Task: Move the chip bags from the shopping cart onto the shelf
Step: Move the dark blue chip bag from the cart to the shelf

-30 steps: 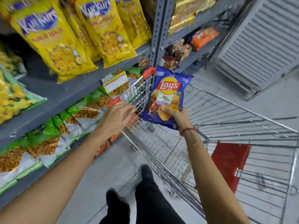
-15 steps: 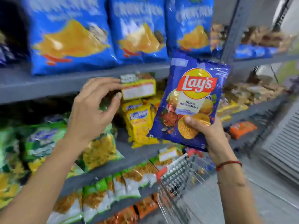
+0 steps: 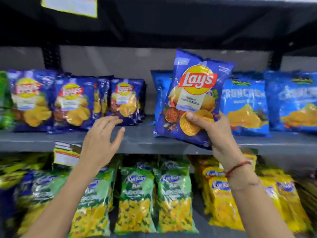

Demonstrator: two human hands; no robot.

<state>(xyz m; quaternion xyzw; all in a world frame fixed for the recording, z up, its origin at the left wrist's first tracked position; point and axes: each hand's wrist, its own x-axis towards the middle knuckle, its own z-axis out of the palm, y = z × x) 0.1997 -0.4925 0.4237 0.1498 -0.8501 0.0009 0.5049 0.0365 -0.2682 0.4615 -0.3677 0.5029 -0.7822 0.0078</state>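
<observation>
My right hand (image 3: 217,133) grips the lower right corner of a blue Lay's chip bag (image 3: 192,93) and holds it upright just in front of the grey shelf (image 3: 140,141). To the left, rows of matching blue Lay's bags (image 3: 75,102) stand on that shelf. My left hand (image 3: 101,140) hovers open with fingers spread, its fingertips close to the nearest Lay's row (image 3: 125,100). A gap of bare shelf lies between that row and the held bag. The shopping cart is out of view.
Lighter blue Cruncheez bags (image 3: 247,107) stand on the same shelf at the right, behind the held bag. Below are green Kurkure bags (image 3: 135,200) and yellow Kurkure bags (image 3: 221,200). A price tag (image 3: 66,155) hangs on the shelf edge. A dark upper shelf (image 3: 171,28) overhangs.
The view has swung up from the cart to the Lay's shelf. My right hand has carried the bag up to shelf height, and my left hand left the cart rim and reached toward the Lay's rows.
</observation>
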